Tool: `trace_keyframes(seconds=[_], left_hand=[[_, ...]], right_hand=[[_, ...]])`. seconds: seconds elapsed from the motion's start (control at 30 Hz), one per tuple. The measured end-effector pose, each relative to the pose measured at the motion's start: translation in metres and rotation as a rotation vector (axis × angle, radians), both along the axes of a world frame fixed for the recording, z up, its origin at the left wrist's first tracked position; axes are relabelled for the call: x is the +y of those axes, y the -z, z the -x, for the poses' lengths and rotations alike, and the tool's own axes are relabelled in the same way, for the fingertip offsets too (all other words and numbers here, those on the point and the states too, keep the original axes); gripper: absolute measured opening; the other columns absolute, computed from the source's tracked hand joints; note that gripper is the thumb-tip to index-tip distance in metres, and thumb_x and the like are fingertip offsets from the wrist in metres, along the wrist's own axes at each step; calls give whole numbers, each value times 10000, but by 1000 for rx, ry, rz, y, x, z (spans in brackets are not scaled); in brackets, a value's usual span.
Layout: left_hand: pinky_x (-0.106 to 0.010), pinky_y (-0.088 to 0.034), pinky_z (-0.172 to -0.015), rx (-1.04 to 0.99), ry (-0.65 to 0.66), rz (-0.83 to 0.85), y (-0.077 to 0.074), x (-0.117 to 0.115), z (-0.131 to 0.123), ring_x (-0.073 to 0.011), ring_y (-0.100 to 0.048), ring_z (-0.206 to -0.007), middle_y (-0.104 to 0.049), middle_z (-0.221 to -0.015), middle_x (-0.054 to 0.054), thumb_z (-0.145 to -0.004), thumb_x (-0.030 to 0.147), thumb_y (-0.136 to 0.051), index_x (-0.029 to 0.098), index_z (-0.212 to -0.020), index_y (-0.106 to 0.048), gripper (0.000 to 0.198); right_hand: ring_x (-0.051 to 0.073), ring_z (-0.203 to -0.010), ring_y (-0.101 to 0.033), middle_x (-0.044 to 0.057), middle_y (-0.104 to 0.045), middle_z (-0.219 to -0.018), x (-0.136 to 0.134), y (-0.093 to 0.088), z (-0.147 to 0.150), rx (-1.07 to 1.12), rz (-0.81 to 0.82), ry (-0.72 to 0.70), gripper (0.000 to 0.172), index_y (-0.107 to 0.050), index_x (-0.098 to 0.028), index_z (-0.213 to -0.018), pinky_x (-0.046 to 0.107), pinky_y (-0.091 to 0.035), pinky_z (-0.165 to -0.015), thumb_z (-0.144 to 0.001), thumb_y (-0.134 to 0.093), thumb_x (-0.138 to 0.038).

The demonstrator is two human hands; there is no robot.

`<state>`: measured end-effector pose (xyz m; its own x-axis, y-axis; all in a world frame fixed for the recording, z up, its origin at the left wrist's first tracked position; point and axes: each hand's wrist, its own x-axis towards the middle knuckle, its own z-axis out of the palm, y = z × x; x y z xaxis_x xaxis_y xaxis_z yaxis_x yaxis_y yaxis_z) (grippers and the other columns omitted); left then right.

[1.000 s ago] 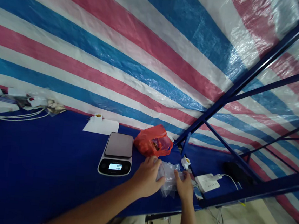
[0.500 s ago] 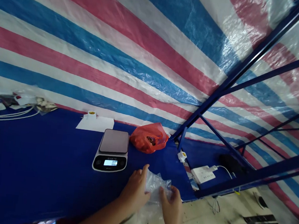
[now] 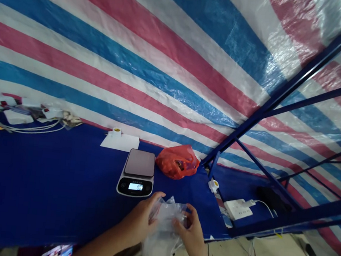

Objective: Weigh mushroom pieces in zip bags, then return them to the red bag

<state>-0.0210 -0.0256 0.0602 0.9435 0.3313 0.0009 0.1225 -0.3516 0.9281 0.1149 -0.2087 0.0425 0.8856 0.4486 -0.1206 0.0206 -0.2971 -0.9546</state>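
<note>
A clear plastic bag [image 3: 164, 224] hangs between my two hands at the table's front edge, its lower part drooping below the edge. My left hand [image 3: 142, 218] is closed on the bag's left side. On its right side, my right hand [image 3: 191, 232] grips the bag between thumb and fingers. Just beyond my left hand stands a white kitchen scale [image 3: 139, 163] with a bare plate and a lit display reading 0.0. A red plastic bag [image 3: 177, 161] with something dark inside lies right of the scale.
White paper [image 3: 127, 143] lies behind the scale. Cables and small packets [image 3: 48, 114] sit at the far left. On the right are a blue metal frame [image 3: 252, 122] and a white power strip [image 3: 238, 209]. A lit screen [image 3: 56, 252] shows at the bottom edge.
The view has shifted, so the scale and red bag appear farther right. My hands have moved left relative to the scale, and the clear bag is more spread between them.
</note>
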Motion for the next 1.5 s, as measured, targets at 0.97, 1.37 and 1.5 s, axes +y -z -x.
trace_keyframes(seconds=[0.97,1.37,1.5], left_hand=[[-276,-531,-624,-412,-1184,371,-27,296,198,-176,-662,-678,-614,-748,17,-706,394,-736,184,-907,-642,305],[-284,-578,-602,-454,-989,767,-54,240,166,-188,-721,-669,-735,-906,-73,-723,271,-676,168,-933,-583,251],[-308,-547,-515,-349,-826,780,-37,201,168,-240,-726,-670,-741,-996,-110,-707,337,-691,165,-969,-584,331]], right_hand=[[93,-472,-531,-45,-575,-659,406,-55,123,381,-144,-389,229,-620,-194,-994,153,-336,-346,-767,-646,-205],[56,-481,-507,-66,-602,-676,329,-94,82,546,-469,-287,333,-654,-204,-920,126,-274,-313,-646,-826,-279],[62,-446,-485,-53,-602,-639,314,-81,80,567,-461,-284,341,-673,-189,-876,143,-271,-308,-615,-860,-308]])
